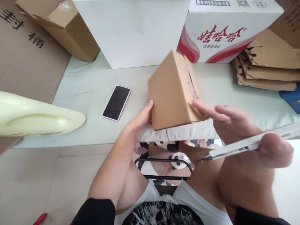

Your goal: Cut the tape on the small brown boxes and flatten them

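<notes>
Cardboard box (167, 93) — between both hands (140, 121) (tilted, seemingly)

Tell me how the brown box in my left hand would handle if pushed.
The box is probably stiff: its large face looks flat, its edges straight. It would likely slide, not roll, given its corners. The right side might yield where a ragged dark line runs.

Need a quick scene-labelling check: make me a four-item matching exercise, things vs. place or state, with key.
Things:
1. cardboard box
2. phone
3. white tool
4. folded cardboard

Place or state:
A. flat on the table, dark screen up
B. in the right hand
C. stacked beside the red-and-white carton
D. tilted, held by the left hand

Pairs: 1-D, 2-A, 3-B, 4-C
</notes>
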Tool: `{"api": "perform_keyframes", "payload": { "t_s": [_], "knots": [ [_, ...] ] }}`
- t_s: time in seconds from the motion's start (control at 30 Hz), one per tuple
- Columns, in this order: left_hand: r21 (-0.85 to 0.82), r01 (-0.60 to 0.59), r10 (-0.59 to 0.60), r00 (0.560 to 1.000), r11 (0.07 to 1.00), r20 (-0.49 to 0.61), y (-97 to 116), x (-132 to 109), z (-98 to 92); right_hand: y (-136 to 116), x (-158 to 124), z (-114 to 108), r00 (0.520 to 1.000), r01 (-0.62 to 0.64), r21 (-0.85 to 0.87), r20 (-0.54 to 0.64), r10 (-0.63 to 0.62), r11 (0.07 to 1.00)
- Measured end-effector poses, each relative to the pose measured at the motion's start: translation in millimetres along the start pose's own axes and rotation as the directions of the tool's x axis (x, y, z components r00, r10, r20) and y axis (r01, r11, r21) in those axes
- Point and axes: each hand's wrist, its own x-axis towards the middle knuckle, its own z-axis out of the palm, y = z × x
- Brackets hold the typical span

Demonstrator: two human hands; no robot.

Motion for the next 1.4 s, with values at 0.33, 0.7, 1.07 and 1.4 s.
{"api": "perform_keyframes", "payload": {
  "t_s": [0.33, 0.7, 1.07, 1.4],
  "knots": [
    [0.552, -0.184, 0.448, 0.804, 0.813, -0.391, 6.3, 2.3, -9.3, 11.4, 20.1, 2.6, 0.913, 0.269, -0.258, 0.375, -0.16, 0.928],
    [0.633, -0.722, 0.873, 0.465, 0.279, 0.146, 5.0, -5.6, -0.5, 14.9, 20.6, 27.4, 0.987, 0.152, 0.098, 0.033, -0.156, 0.983],
    [0.775, -0.617, 0.949, 0.306, 0.139, 0.074, -9.5, -31.4, 37.1, 17.5, 15.8, 37.1, 0.893, -0.107, -0.325, -0.446, -0.053, 0.939],
    [0.767, -0.64, 0.942, 0.223, -0.052, 0.25, -11.2, -22.1, 24.0, 22.5, 18.2, 33.9, 0.927, -0.102, -0.471, -0.365, -0.089, 0.876]
  ]
}}
